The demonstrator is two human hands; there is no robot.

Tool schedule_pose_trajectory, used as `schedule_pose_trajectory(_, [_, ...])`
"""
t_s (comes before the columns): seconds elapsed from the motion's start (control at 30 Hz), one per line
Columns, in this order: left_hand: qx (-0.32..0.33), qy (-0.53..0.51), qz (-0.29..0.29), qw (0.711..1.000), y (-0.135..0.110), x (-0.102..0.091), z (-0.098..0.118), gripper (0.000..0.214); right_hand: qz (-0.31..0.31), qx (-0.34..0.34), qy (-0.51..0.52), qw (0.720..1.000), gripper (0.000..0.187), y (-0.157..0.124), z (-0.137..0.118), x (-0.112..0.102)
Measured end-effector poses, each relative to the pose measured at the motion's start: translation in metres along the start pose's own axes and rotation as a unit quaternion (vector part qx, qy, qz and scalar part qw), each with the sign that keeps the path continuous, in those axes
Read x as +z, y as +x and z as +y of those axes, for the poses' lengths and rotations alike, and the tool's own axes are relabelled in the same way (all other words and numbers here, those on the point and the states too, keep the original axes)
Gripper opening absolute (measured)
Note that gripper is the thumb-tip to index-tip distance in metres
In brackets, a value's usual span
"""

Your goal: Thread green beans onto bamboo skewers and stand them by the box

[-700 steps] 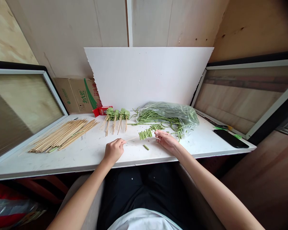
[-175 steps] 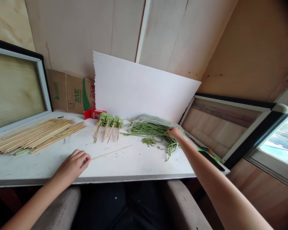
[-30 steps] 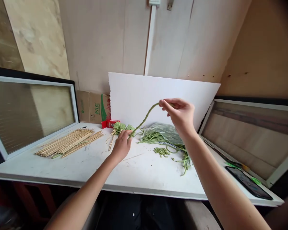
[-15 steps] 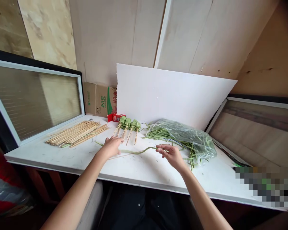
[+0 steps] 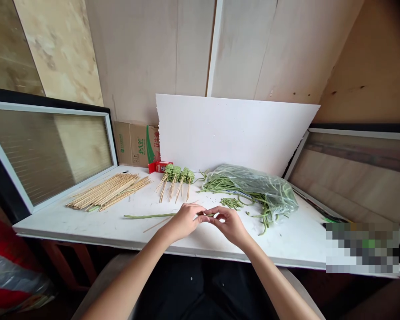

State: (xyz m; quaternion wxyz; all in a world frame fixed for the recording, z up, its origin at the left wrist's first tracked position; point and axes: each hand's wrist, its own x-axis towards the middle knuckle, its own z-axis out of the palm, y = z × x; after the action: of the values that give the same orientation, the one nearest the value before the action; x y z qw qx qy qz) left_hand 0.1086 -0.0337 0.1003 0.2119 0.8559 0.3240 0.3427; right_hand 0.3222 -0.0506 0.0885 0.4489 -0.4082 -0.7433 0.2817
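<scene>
Both hands meet over the front middle of the white table, pinching one long green bean (image 5: 146, 216). My left hand (image 5: 186, 221) is closed on it, and its tail runs out leftward over the tabletop. My right hand (image 5: 228, 223) pinches the bean's other end, fingertips touching those of the left. A single thin skewer (image 5: 156, 225) lies below the bean, partly hidden by my left hand. Just behind my right hand is a small pile of short bean pieces (image 5: 231, 203). Farther back lie several skewers threaded with folded green beans (image 5: 179, 174).
A heap of bare bamboo skewers (image 5: 105, 190) lies at left. At right, a clear plastic bag (image 5: 253, 182) spills long green beans. A red box (image 5: 162, 166) and a cardboard carton (image 5: 133, 144) stand behind. A white board (image 5: 233, 133) leans against the wall. Framed panels flank the table (image 5: 286, 242).
My left hand has moved right to meet my right hand, which has shifted slightly left and down. The bean, stretched between them before, now trails left, and the pile of bean pieces shows.
</scene>
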Motion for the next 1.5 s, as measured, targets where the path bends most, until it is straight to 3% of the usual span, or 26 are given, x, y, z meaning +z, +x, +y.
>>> schedule_pose_trajectory(0.23, [0.008, 0.017, 0.057, 0.998, -0.003, -0.001, -0.006, 0.029, 0.069, 0.008, 0.004, 0.998, 0.026, 0.002, 0.006, -0.002])
schedule_pose_trajectory(0.33, [0.027, 0.046, 0.080, 0.995, -0.003, 0.002, -0.004, 0.028, 0.055, 0.000, 0.006, 0.998, 0.027, 0.001, 0.005, -0.002])
schedule_pose_trajectory(0.53, [0.052, 0.094, 0.081, 0.991, -0.004, 0.008, -0.007, 0.023, 0.056, 0.003, 0.053, 0.997, 0.036, -0.002, 0.007, 0.002])
schedule_pose_trajectory(0.73, [0.056, 0.131, 0.068, 0.987, -0.006, 0.008, -0.006, 0.022, 0.060, -0.013, 0.034, 0.998, 0.031, -0.001, 0.005, 0.001])
schedule_pose_trajectory(0.97, [0.042, 0.131, 0.066, 0.988, -0.007, 0.016, -0.002, 0.021, 0.040, -0.010, 0.012, 0.999, 0.020, -0.002, 0.005, 0.003])
schedule_pose_trajectory(1.33, [0.095, 0.114, 0.088, 0.985, -0.008, 0.021, -0.011, 0.030, -0.011, 0.031, 0.151, 0.988, 0.018, -0.003, 0.016, 0.016])
schedule_pose_trajectory(1.5, [0.082, 0.058, 0.082, 0.992, -0.008, 0.023, -0.012, 0.026, -0.047, 0.046, 0.230, 0.971, 0.018, -0.003, 0.021, 0.017])
